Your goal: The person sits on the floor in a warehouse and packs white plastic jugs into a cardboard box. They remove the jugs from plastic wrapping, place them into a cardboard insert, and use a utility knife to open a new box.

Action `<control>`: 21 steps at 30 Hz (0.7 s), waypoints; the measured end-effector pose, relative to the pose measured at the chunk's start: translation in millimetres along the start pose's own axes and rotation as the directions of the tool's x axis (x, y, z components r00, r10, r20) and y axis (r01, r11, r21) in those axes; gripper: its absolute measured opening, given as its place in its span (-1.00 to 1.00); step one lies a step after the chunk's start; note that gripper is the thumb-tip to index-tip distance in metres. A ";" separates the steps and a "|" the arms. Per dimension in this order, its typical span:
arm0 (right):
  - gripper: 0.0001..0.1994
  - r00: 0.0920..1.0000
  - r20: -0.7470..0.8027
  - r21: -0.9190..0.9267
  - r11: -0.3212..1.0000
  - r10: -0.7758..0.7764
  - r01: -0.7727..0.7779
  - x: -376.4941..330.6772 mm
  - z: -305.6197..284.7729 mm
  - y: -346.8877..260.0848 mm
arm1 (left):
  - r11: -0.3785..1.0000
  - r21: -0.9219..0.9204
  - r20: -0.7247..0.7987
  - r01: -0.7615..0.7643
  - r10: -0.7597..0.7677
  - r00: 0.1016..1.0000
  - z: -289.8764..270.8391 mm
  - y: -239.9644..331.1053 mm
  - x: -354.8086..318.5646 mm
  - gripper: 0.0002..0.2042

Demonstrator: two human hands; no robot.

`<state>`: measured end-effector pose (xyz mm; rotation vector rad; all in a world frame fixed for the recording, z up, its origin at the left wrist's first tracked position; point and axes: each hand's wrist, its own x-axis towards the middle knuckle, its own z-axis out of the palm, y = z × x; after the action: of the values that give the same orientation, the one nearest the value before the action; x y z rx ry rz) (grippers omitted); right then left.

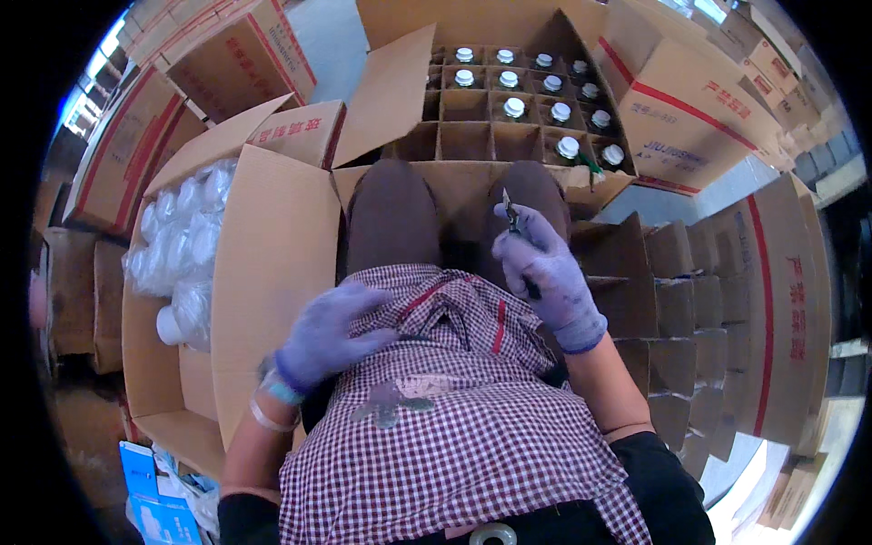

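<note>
My right hand [552,274], in a pale purple glove, is closed above my right thigh around a small cutter [510,216]. Its pointed metal blade sticks up past the fingers, and the glove hides most of the dark handle. My left hand [329,332], gloved alike, lies on the checked apron [454,436] over my lap. Its fingers are spread and hold nothing. Just beyond my knees stands an open carton [386,95] with cardboard dividers. Several white-capped bottles [560,113] stand in its cells, mostly toward the right; other cells hold none. Something green lies by the near right bottles.
At my left, an open box [277,263] holds white pieces in clear plastic bags [186,227]. Cardboard dividers [672,309] are at my right, beside a tall carton [772,309]. Closed cartons [686,113] surround the bottle carton. A blue package [159,500] lies lower left.
</note>
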<state>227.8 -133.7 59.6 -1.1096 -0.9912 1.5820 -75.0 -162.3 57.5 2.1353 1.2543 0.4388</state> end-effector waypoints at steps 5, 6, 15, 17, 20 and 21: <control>-0.59 0.963 -0.127 -0.462 0.873 -0.240 0.156 -32.3 -12.4 24.4 | 0.941 0.291 0.151 -0.174 0.134 0.979 62.8 7.7 46.1 -0.49; -0.66 0.984 -0.087 -0.307 0.944 -0.158 0.125 -44.6 -7.8 14.1 | 0.919 0.347 0.194 -0.185 0.123 0.973 69.6 0.9 53.2 -0.51; -0.69 0.972 0.193 -0.106 0.982 -0.134 0.157 -69.0 23.4 12.1 | 0.854 0.492 0.044 -0.168 0.169 0.985 32.7 17.8 61.3 -0.78; -0.72 0.947 0.255 -0.153 0.959 -0.195 0.238 -68.2 41.6 17.1 | 0.866 0.473 0.047 -0.162 0.159 0.986 29.8 17.8 60.3 -0.77; -0.62 0.890 0.400 -0.153 0.941 -0.219 0.300 -42.4 37.8 67.6 | 0.791 0.590 0.012 -0.165 0.196 0.981 30.0 17.4 61.1 -0.73; -0.64 0.850 0.462 -0.161 0.918 -0.255 0.363 -40.3 38.5 64.5 | 0.814 0.541 0.066 -0.213 0.211 0.975 23.5 21.1 59.8 -0.72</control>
<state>181.9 -191.9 17.4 -0.7066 -1.6160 1.4902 -18.2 -126.0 52.2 2.7771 1.2467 0.1718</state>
